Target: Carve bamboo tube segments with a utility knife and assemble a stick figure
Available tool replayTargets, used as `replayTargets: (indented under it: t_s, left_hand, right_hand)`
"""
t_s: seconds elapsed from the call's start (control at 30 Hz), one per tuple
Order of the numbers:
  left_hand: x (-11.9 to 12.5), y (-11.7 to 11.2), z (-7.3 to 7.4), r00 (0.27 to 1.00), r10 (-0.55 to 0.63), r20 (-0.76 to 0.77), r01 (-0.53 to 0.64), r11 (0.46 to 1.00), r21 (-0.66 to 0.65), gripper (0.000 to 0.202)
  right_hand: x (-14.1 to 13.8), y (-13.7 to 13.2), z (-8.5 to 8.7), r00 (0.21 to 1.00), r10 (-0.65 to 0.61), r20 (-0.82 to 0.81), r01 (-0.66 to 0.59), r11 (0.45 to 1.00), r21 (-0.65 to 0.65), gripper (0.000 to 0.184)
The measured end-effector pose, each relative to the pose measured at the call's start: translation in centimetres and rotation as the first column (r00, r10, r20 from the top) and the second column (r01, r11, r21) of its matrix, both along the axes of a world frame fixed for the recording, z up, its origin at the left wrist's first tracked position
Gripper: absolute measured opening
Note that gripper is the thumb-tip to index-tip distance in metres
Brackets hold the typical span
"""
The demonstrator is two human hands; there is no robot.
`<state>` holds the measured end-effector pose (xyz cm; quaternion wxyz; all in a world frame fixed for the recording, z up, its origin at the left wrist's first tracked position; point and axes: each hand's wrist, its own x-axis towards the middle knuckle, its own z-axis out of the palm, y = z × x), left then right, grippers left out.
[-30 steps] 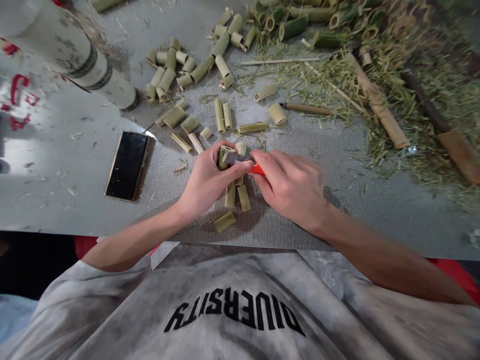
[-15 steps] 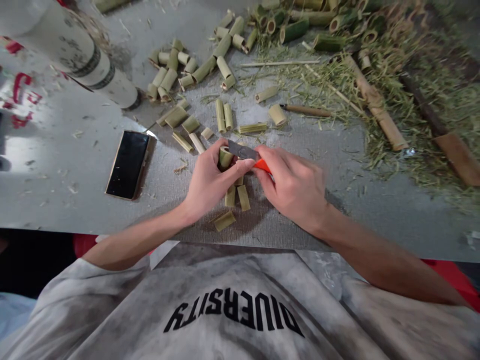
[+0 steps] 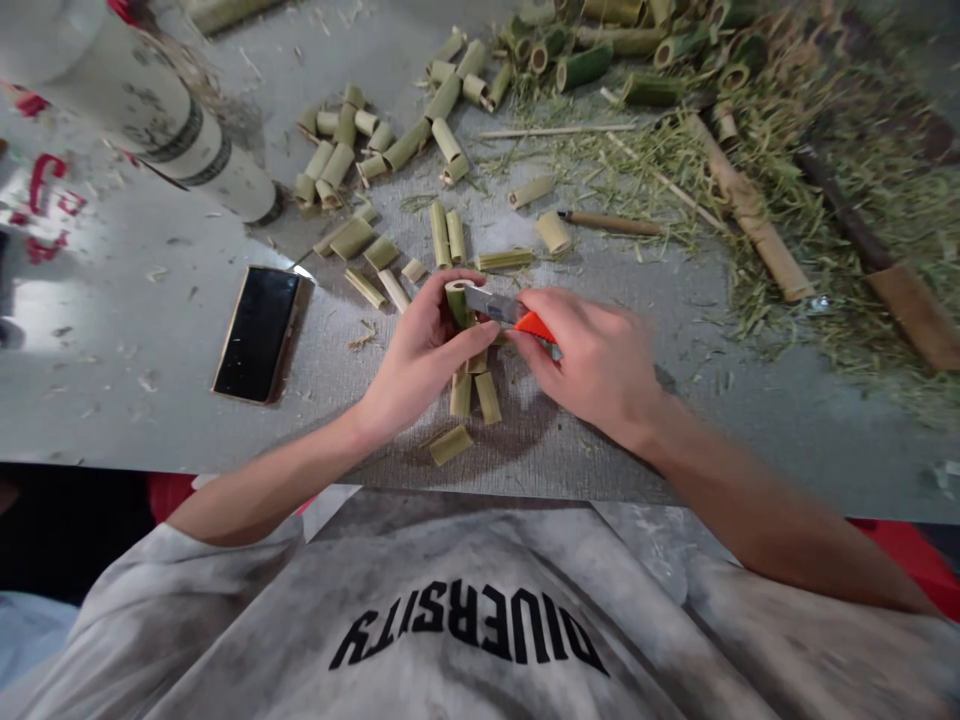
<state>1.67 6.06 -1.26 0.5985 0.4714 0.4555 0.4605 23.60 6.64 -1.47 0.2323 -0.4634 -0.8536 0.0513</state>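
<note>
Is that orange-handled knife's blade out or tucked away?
Out: the grey blade shows beyond the orange handle in the right hand, its tip at the bamboo piece in the left hand.

And here's the shirt [image 3: 450, 535], pale grey with cloudy darker mottling, loose short sleeves [image 3: 202, 575] either side, bold black capitals [image 3: 465, 625] spelling DIVERSITY arching across the chest!

Head-worn camera, facing down, close over table [image 3: 165, 420]
</note>
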Motion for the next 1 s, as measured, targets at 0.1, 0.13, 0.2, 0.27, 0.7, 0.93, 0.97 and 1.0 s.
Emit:
replayTargets:
  t_s: [0.1,0.13,0.2,0.27,0.7,0.93,0.97,1.0]
  left_hand:
    - [0.0,0.1,0.3,1.000,0.014,-0.007,-0.014,1.000,0.000,0.042]
    - [0.0,0.1,0.4,1.000,0.013,-0.004,-0.013,1.000,-0.002,0.044]
    - [0.0,0.1,0.6,1.000,-0.003,0.009,0.003,1.000,-0.010,0.046]
    - [0.0,0.1,0.8,0.999,-0.024,0.025,0.025,0.999,-0.020,0.047]
    - [-0.3,0.2,0.6,0.998,-0.043,-0.047,0.044,0.999,0.019,0.056]
    - [-0.6,0.3,-0.3,0.994,-0.067,-0.085,0.075,0.992,0.099,0.065]
    - [-0.6,0.2,-0.5,0.994,-0.062,-0.091,0.072,0.991,0.109,0.065]
    - [-0.6,0.2,-0.6,0.994,-0.056,-0.098,0.068,0.991,0.119,0.065]
  right_hand:
    - [0.0,0.0,0.2,0.999,0.033,0.022,-0.033,0.999,0.016,0.028]
    - [0.0,0.0,0.2,0.999,0.044,0.026,-0.045,0.999,0.021,0.027]
    - [0.0,0.0,0.2,0.997,0.067,0.027,-0.068,0.997,0.038,0.027]
    - [0.0,0.0,0.2,0.996,0.082,0.028,-0.083,0.995,0.048,0.026]
    - [0.1,0.1,0.5,0.991,0.129,0.037,-0.128,0.991,-0.024,0.024]
    - [0.0,0.0,0.6,0.990,0.124,0.062,-0.125,0.992,0.002,0.024]
    - [0.0,0.0,0.6,0.991,0.122,0.064,-0.122,0.992,0.008,0.025]
    - [0.0,0.0,0.6,0.991,0.120,0.064,-0.121,0.993,0.014,0.025]
